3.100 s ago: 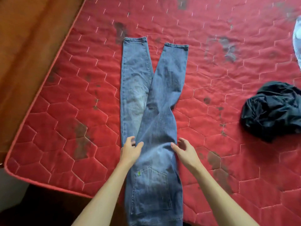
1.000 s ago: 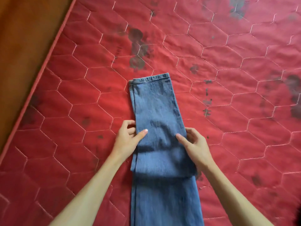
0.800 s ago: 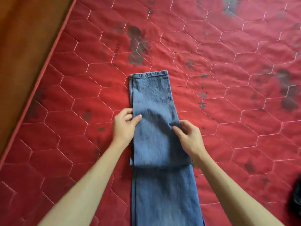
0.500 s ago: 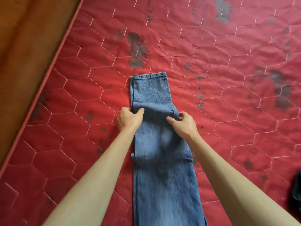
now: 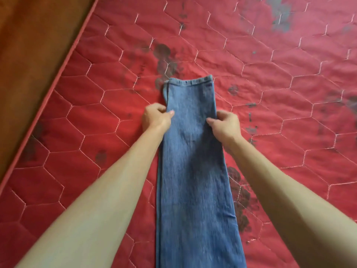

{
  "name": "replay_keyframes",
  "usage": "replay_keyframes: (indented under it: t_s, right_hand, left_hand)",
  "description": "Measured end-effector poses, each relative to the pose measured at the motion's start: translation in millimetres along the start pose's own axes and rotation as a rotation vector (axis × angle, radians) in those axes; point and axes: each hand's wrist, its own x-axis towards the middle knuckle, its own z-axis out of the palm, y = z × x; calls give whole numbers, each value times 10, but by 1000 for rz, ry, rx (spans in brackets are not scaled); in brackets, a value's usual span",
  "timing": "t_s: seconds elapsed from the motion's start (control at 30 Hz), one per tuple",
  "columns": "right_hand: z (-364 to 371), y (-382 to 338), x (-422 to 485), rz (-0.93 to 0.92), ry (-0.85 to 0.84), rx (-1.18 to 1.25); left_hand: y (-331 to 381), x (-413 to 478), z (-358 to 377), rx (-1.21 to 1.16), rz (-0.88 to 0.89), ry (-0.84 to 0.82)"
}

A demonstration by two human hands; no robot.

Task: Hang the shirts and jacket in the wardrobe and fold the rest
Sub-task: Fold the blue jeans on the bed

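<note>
A pair of blue jeans (image 5: pixel 193 171) lies as one long narrow strip on the red quilted mattress (image 5: pixel 270 93), running from the bottom edge of the view up to a hemmed end near the middle. My left hand (image 5: pixel 156 118) pinches the strip's left edge, thumb on top of the denim. My right hand (image 5: pixel 225 124) grips the right edge at the same height, fingers curled under the cloth. Both hands sit a short way below the hemmed end. The lower end of the jeans is out of view.
The mattress edge (image 5: pixel 58 74) runs diagonally at the left, with a brown wooden surface (image 5: pixel 29 45) beyond it. Dark stains mark the mattress above and to the right of the jeans.
The folded-over top layer has been pulled away from me, so the earlier fold line near my wrists is gone and the strip lies longer. Both hands moved up toward the hemmed end.
</note>
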Motion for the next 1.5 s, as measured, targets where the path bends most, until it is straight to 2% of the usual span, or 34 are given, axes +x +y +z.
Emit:
replay_keyframes:
  t_s: [0.17, 0.27, 0.37, 0.57, 0.7, 0.8, 0.97, 1.13, 1.2, 1.33, 1.5]
  right_hand:
    - [-60, 75, 159, -103, 55, -84]
    - [-108, 157, -18, -155, 82, -62]
    - [-196, 361, -342, -127, 75, -53]
    - [-447, 1024, -1324, 8, -65, -38]
    - [-652, 1515, -2006, 108, -213, -86]
    - [-797, 1820, -2456, 224, -357, -71]
    - [-1031, 2161, -2965, 340, -544, -185]
    - [-1315, 2400, -3308, 360, -657, -400]
    - [-1438, 2474, -3396, 315, -683, -483]
    - [-1643, 2671, -3459, 153, -618, -599]
    - [-1864, 2948, -3617, 54, -373, -526]
  left_hand:
    - [127, 176, 97, 63, 106, 44]
    - [-33, 17, -8, 51, 235, -3]
    - [-304, -259, -193, 58, 297, -46]
    - [-1287, -1299, -466, 185, 368, -82]
    - [-1758, -1987, -558, 394, 427, -130]
    - [-2042, -2374, -630, 449, 332, -210]
    - [-2457, -2871, -734, 407, 152, -477]
    - [-2927, -3171, -863, 242, -45, -612]
    - [-3132, -3236, -908, 172, -72, -594]
    - [-3615, -3173, -940, 87, -55, -472]
    - [-3352, -3558, -899, 109, -18, -366]
